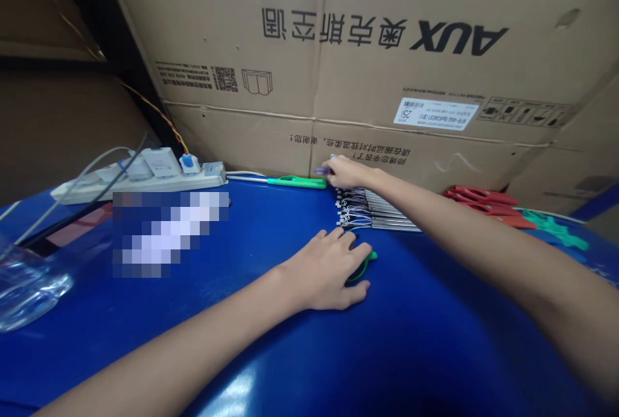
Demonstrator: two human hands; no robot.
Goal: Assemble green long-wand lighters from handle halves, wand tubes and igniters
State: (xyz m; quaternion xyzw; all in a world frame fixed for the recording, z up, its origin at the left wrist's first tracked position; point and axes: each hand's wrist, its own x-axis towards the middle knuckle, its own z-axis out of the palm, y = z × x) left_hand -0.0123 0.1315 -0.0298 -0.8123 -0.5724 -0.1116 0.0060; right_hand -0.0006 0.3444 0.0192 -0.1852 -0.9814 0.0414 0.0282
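Landmark: a row of wired metal strips [372, 209] is laid on the blue tabletop [290, 352], against an AUX cardboard box [387, 49].
Far left of the row: a clear glass vessel [29, 285] is stood.
Left of the row, further in: a white power strip [138, 184] is placed, with part of the tabletop blurred out just before it.
Just left of the row: a corded green-handled soldering iron [297, 182] is laid, its cord led from the strip.
Near side of the row: the left hand [322, 269] is cupped, fingers spread over a green loop [371, 256].
Top end of the row: a small purple-tipped item [322, 171] is pinched in the right hand [348, 172].
Right of the row: red-handled pliers [478, 201] are piled, a teal jagged piece [556, 236] beyond them.
Handling: fine control is best served by a fingertip pinch, with the other hand steadied on the tabletop.
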